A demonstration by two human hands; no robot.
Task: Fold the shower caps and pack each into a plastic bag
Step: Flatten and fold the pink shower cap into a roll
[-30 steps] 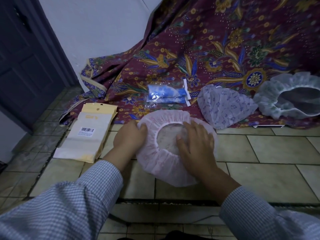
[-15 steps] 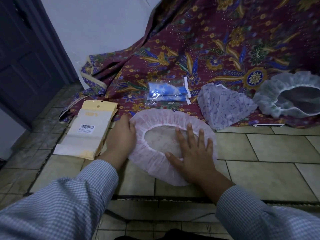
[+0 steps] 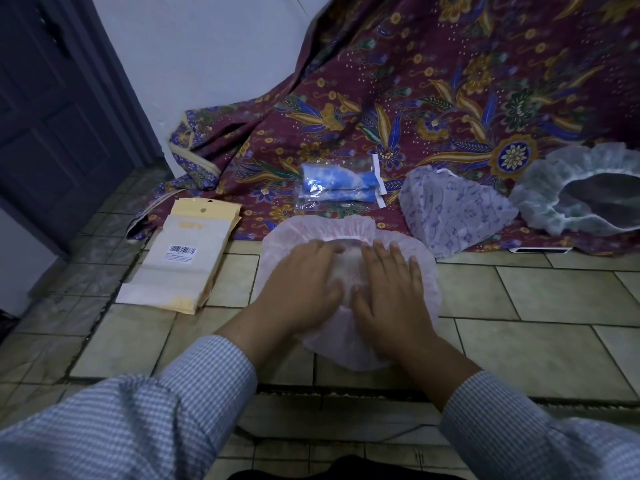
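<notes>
Head view — pink shower cap flat under both hands' straight, spread fingers — nothing gripped

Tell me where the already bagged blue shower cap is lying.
In the head view, the bagged blue shower cap lies on the patterned cloth, just beyond the pink cap, left of the purple-print cap.

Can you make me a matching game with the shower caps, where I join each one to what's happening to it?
Things:
1. pink shower cap
2. blue shower cap
3. purple-patterned shower cap
4. white shower cap

States:
A. packed in a clear plastic bag
B. lying open, its dark inside showing
C. under both flat hands, left hand and right hand
D. folded over, lying on the flowered cloth

Pairs: 1-C, 2-A, 3-D, 4-B
</notes>
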